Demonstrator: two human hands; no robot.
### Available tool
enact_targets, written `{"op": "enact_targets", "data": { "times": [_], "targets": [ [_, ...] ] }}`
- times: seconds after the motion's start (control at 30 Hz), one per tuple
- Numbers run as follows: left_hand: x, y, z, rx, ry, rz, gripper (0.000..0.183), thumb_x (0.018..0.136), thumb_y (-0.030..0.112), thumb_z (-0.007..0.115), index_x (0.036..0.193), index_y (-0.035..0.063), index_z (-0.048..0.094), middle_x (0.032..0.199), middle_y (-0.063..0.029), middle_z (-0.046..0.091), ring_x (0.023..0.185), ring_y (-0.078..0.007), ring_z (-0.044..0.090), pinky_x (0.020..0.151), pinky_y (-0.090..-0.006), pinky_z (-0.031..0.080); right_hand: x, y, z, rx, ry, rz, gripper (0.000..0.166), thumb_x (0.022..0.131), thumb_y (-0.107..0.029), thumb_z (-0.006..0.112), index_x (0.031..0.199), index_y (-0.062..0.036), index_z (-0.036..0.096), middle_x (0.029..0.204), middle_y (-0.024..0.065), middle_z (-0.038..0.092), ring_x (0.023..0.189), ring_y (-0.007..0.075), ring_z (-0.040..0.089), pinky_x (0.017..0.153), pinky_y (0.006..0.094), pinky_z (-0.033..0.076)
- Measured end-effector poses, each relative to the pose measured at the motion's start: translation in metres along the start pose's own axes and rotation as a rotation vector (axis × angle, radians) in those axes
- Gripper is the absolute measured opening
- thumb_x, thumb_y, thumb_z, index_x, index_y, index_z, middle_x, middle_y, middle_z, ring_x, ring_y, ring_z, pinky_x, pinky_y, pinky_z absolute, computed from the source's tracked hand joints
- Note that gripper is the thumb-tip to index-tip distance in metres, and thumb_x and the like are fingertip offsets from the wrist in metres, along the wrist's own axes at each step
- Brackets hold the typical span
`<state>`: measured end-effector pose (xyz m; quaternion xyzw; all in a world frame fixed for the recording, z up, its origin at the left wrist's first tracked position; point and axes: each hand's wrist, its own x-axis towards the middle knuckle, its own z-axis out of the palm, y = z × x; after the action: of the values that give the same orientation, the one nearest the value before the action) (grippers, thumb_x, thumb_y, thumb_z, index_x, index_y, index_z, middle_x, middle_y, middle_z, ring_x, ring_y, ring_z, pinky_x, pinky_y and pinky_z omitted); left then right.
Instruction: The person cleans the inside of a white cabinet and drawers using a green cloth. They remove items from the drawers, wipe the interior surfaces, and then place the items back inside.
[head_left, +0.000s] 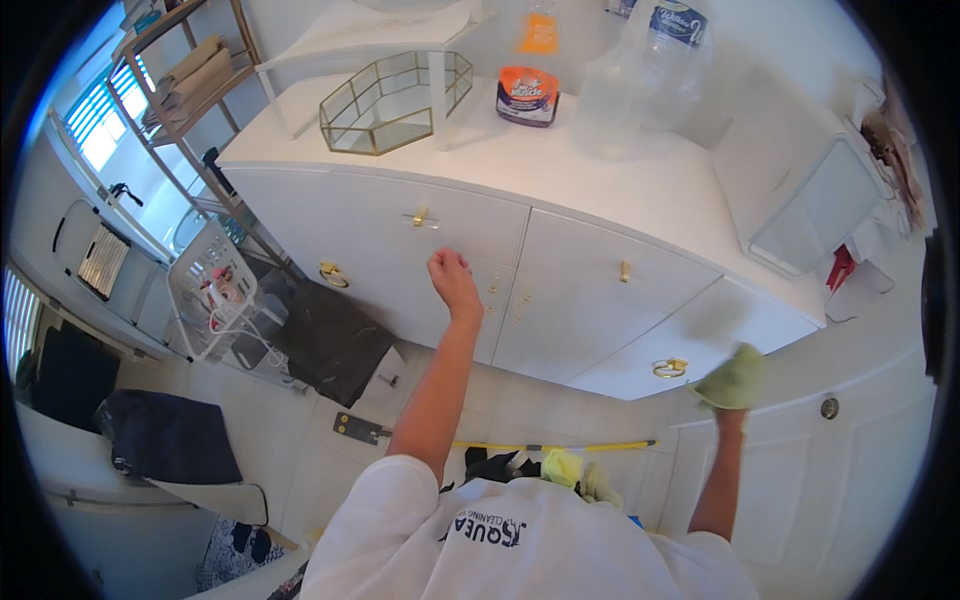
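Note:
My left hand (451, 276) is held in front of the white cabinet (450, 240), its fingers curled in and nothing seen in them. A gold drawer knob (420, 217) lies just beyond it. My right hand (730, 414) grips a green cleaning cloth (731, 377), which covers most of the fingers and is slightly blurred. The cloth is near the cabinet's right door, close to a gold ring handle (670, 367). On the cabinet top (495, 161) stand a Mr Muscle spray bottle (527, 96) and a large clear plastic bottle (615, 97).
A gold-edged glass tray (397, 135) sits under a small white shelf (375, 34). To the right, a white bin (817, 202) lies tilted on the cabinet top. A dark-topped box (337, 337), a white plastic basket (214, 292) and a yellow-handled mop (555, 448) occupy the floor.

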<state>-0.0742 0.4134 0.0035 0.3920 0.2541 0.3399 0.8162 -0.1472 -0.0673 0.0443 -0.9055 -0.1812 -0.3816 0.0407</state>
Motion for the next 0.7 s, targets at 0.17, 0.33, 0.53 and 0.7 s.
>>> {"op": "enact_targets", "data": {
  "times": [0.17,0.33,0.53,0.7],
  "targets": [
    [0.02,0.058,0.002,-0.183,0.017,-0.202,0.033,0.085,0.038,0.048,0.099,0.0083,0.047,0.078,-0.0024,0.051,0.068,-0.0136,0.048,0.061,-0.0261,0.041,-0.005,0.042,-0.092,0.025,0.256,0.539,0.045,0.066,-0.005,0.061,0.109,0.0014,0.05,0.106,0.017,0.054,0.099,0.0281,0.052,0.089,0.0372,0.039],
    [0.044,0.078,0.004,-0.088,-0.183,-0.225,0.021,0.084,0.029,0.051,0.087,0.009,0.049,0.069,-0.0021,0.052,0.06,-0.014,0.051,0.055,-0.0276,0.045,-0.002,0.0,-0.097,0.32,0.122,0.851,0.043,0.066,-0.006,0.062,0.106,0.0014,0.051,0.102,0.0162,0.055,0.095,0.0267,0.053,0.085,0.0361,0.039],
    [0.042,0.087,0.002,0.028,-0.181,-0.132,0.009,0.081,0.015,0.052,0.078,0.0076,0.048,0.062,-0.0026,0.051,0.05,-0.0124,0.05,0.048,-0.0249,0.045,0.021,-0.057,-0.082,0.503,0.07,0.82,0.041,0.066,-0.007,0.063,0.104,0.0014,0.052,0.097,0.0153,0.056,0.091,0.025,0.054,0.081,0.0347,0.041],
    [-0.01,0.103,-0.039,-0.005,-0.054,-0.095,0.011,0.081,0.013,0.051,0.074,0.008,0.044,0.058,-0.0026,0.048,0.049,-0.0132,0.049,0.046,-0.0256,0.044,0.027,-0.075,-0.084,0.576,0.062,0.824,0.039,0.065,-0.008,0.063,0.102,0.0014,0.052,0.093,0.0146,0.057,0.087,0.0235,0.054,0.077,0.0335,0.042]
  ]
}}
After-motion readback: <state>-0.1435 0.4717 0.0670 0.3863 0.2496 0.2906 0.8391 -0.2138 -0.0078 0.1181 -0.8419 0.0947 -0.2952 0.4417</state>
